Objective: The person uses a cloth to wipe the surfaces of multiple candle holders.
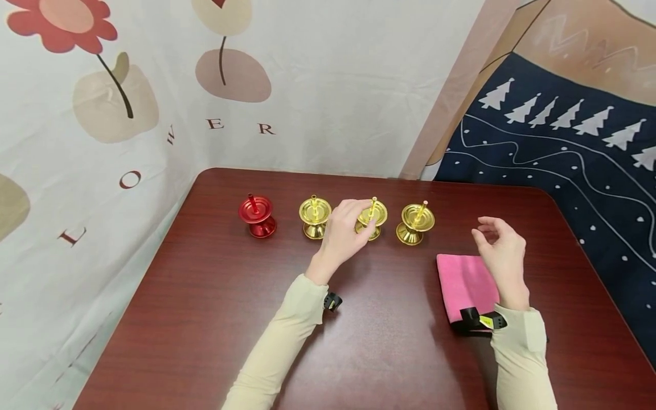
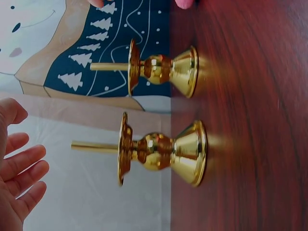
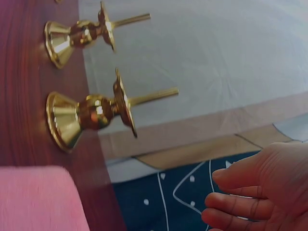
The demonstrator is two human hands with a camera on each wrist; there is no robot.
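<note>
A row of candle holders stands upright at the back of the table: a red candle holder (image 1: 257,216) at the left and three gold ones to its right. My left hand (image 1: 344,230) is raised by the middle gold candle holder (image 1: 376,215), overlapping it in the head view. The left wrist view shows the fingers (image 2: 26,166) loosely bent beside the holder's spike, apart from it. The left gold candle holder (image 1: 314,215) is partly behind that hand. Empty and relaxed, my right hand (image 1: 504,256) hovers over a folded pink cloth (image 1: 463,285), right of the right gold candle holder (image 1: 416,224).
The dark red-brown table (image 1: 220,319) has rounded back corners. A pale fabric backdrop (image 1: 333,102) with flowers and letters hangs behind and left, and a navy fabric (image 1: 553,154) with white trees at the right. A black edge shows under the cloth's near side.
</note>
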